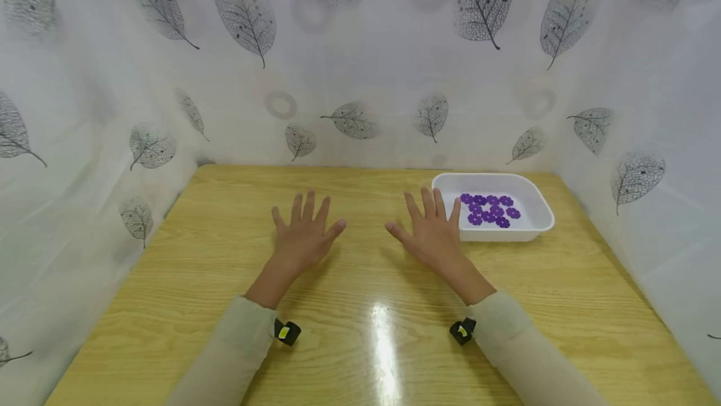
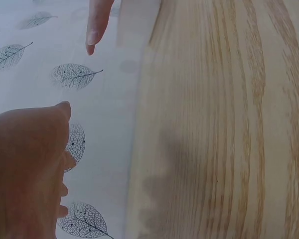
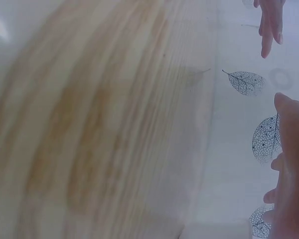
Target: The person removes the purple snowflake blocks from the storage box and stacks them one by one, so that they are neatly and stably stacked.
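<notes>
Palm down with fingers spread, my left hand [image 1: 303,237] hovers over the left middle of the wooden table and holds nothing. My right hand [image 1: 434,234] mirrors it on the right, fingers straight and apart, also holding nothing. Its little finger overlaps the left end of a white rectangular tray [image 1: 507,235] in the head view. Inside that tray lie several purple flower-shaped pieces [image 1: 497,211], grouped around its middle. The left wrist view shows the left hand [image 2: 30,164] from its thumb side; the right wrist view shows the right hand [image 3: 294,164] likewise.
The wood-grain table [image 1: 360,281] runs back to a white curtain [image 1: 360,68] printed with grey leaves, which also lines both sides. A small black wrist camera [image 1: 288,333] sits at the left cuff, another wrist camera [image 1: 462,331] at the right cuff.
</notes>
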Demonstrator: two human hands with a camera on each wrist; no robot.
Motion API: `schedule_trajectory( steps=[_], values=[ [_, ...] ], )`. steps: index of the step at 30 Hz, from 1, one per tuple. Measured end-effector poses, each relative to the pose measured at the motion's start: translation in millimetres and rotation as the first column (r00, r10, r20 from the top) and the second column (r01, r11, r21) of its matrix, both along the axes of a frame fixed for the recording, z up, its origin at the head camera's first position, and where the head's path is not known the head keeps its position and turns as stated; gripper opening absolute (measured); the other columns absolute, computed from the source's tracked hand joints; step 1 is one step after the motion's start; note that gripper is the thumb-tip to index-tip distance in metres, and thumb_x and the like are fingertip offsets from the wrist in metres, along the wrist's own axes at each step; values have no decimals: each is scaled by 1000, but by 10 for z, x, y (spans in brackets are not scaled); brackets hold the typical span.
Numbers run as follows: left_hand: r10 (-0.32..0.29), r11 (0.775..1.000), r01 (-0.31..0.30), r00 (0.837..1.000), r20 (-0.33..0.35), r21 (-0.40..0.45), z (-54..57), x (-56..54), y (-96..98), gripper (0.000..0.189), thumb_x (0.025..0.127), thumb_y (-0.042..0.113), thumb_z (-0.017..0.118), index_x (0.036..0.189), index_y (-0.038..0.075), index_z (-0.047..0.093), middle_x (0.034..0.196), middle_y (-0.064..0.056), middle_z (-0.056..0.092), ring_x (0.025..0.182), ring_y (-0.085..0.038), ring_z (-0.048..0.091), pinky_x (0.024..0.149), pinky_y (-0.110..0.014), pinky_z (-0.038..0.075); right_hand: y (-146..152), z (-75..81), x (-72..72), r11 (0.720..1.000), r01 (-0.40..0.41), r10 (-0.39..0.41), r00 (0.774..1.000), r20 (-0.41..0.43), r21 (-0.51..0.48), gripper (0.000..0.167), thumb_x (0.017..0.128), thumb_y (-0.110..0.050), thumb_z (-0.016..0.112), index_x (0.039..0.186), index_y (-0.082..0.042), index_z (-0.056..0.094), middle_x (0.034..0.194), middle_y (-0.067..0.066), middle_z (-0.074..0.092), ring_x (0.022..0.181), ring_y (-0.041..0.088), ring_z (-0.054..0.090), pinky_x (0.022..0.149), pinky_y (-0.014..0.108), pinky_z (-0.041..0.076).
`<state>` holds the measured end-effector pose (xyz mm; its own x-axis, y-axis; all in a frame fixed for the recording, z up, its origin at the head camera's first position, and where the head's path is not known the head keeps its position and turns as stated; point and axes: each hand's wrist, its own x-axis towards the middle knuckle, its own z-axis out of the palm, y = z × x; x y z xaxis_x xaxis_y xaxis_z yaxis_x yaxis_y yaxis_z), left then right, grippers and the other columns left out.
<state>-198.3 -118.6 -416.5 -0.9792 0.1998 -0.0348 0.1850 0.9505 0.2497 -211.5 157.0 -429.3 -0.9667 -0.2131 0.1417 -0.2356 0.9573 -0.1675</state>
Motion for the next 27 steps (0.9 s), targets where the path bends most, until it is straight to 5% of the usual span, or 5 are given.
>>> schedule_trajectory(
  steps=[10,18,22,27],
  values=[
    [-6,1000,6,1000,7,6,-16,-4,-5,80,101,69,20,163,20,11,170,-14,-7,156,-37,-7,115,-74,-7,142,24,-14,1000,25,-25,999,-20,7,94,93,-80,33,162,-18,19,168,19,13,155,41,5,118,70,-5],
    [-63,992,71,994,-84,100,-111,-25,150,76,104,64,26,162,17,20,168,-18,12,155,-40,10,117,-73,5,663,133,12,993,44,-49,998,-48,-112,93,95,-73,43,162,-14,19,164,23,16,153,45,8,119,68,0],
    [-104,967,125,989,-104,221,-141,-66,307,72,105,59,30,161,13,25,166,-17,21,150,-41,25,117,-67,21,1037,225,25,982,47,-64,994,-87,-180,90,96,-65,50,160,-7,23,160,28,21,149,49,15,119,68,5],
    [-144,901,164,986,-80,401,-147,-156,553,70,106,59,31,160,16,26,165,-9,29,149,-34,33,115,-62,32,1498,301,-6,962,59,-87,992,-96,-266,87,98,-56,53,159,-3,21,160,32,19,146,55,15,116,71,10]
  ],
)
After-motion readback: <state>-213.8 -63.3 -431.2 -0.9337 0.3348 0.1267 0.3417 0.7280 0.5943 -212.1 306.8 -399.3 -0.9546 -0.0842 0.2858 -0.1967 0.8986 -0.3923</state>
